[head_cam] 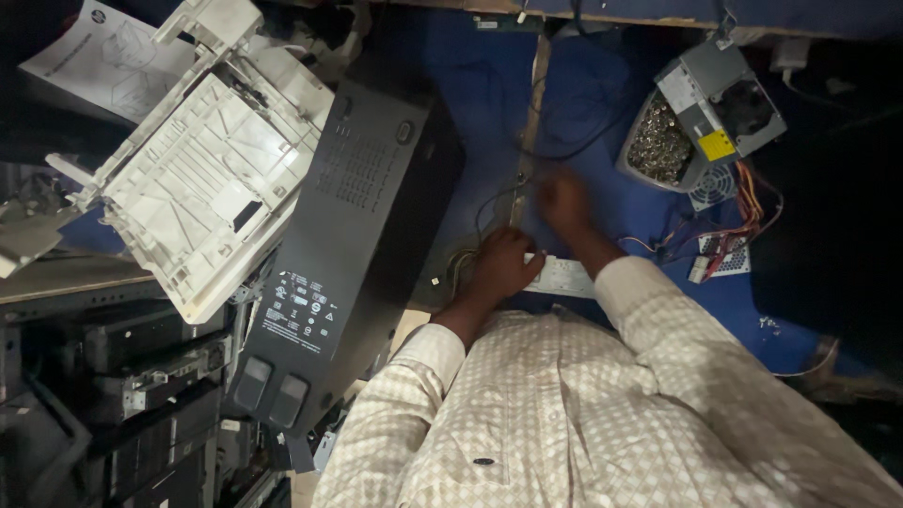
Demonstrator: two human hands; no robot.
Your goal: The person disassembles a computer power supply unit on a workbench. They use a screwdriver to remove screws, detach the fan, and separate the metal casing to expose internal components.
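1. 2 hands are at work over a blue table [602, 202]. The left hand [503, 265] rests on the left end of 1 small white strip-shaped part [562, 277], with its fingers curled down on it.
2. The right hand [562, 199] is blurred and lies further up the table, beside a thin dark cable [489, 202]. Whether its fingers are spread or holding something cannot be told.
3. The white part lies flat on the table, just in front of the person's chest and between the 2 forearms.
4. 1 black computer case [353, 235] lies tilted to the left of the hands.
5. 1 white plastic printer shell [202, 179] leans against the case.
6. 1 grey power supply box [715, 103] sits at upper right, with a bundle of coloured wires [752, 202] below it.
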